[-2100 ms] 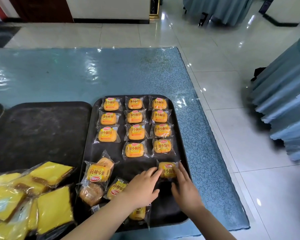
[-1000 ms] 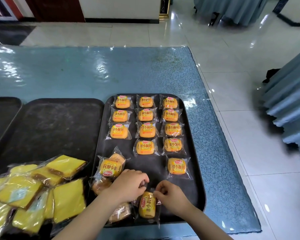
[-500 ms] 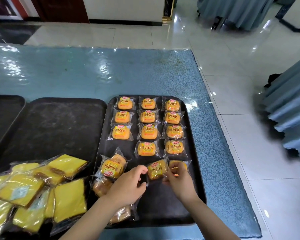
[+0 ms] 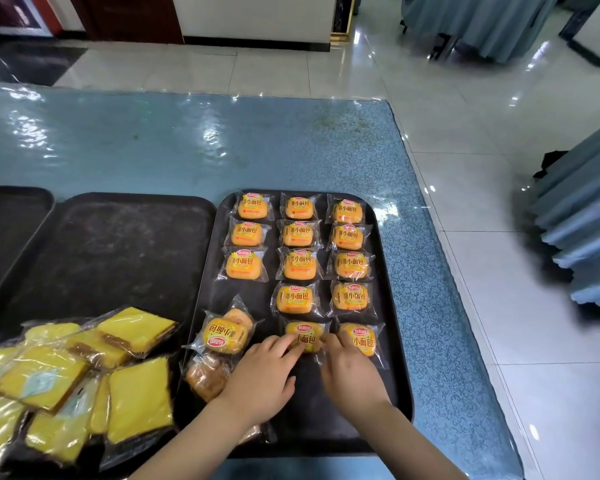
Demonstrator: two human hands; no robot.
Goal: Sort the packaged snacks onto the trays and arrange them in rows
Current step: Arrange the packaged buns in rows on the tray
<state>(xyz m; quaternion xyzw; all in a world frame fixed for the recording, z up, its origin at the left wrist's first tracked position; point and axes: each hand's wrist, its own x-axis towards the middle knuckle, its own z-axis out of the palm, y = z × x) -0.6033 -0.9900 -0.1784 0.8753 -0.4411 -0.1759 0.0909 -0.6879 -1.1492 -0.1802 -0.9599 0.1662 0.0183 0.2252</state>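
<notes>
On the right-hand tray (image 4: 392,403), middle column, the bun packet (image 4: 305,337) that half a second ago sat tilted now lies squared as fifth in its line. Left hand (image 4: 262,379) and right hand (image 4: 349,370) both press it with nearly straight fingers. Count: 14 bun packets in rows (3, 5, 5 plus this), about 3 loose ones at left, hard to tell. Roughly 8 yellow cake packets (image 4: 84,372) piled on the middle tray (image 4: 111,244).

Right tray (image 4: 392,393): bare strip at 6 o'clock under both hands, bare gap in left column at 9. Loose bun packets (image 4: 222,336) crowd 8 o'clock. Middle tray (image 4: 118,251) bare at 11; yellow cake packs (image 4: 84,375) block its 7 o'clock corner.
</notes>
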